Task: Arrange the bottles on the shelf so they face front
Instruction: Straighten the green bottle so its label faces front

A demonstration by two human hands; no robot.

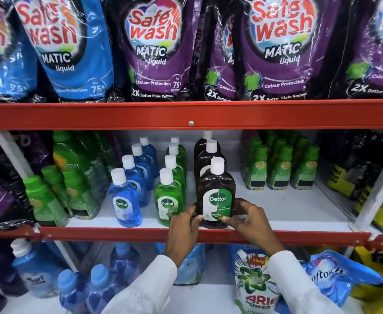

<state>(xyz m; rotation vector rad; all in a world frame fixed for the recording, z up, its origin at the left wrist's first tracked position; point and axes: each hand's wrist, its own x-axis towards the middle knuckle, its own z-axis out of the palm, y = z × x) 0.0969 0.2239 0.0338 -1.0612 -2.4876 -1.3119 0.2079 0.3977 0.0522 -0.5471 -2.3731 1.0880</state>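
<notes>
we are on the facing step for the brown dettol bottle [216, 191], which stands at the front lip of the middle shelf [276, 205], heading its own row. our left hand [185, 225] wraps its base from nine o'clock and our right hand [248, 219] from three o'clock, both closed on it with thumbs pressed low on the label. the label already reads nearly square to us. at nine o'clock of it the green dettol bottle [168, 198] faces out, and further that way the blue dettol bottle [125, 198] does too. we judge the next move calls for a small twist if any, then letting go without tipping it, and checking the brown bottles behind, whose labels we cannot see.
</notes>
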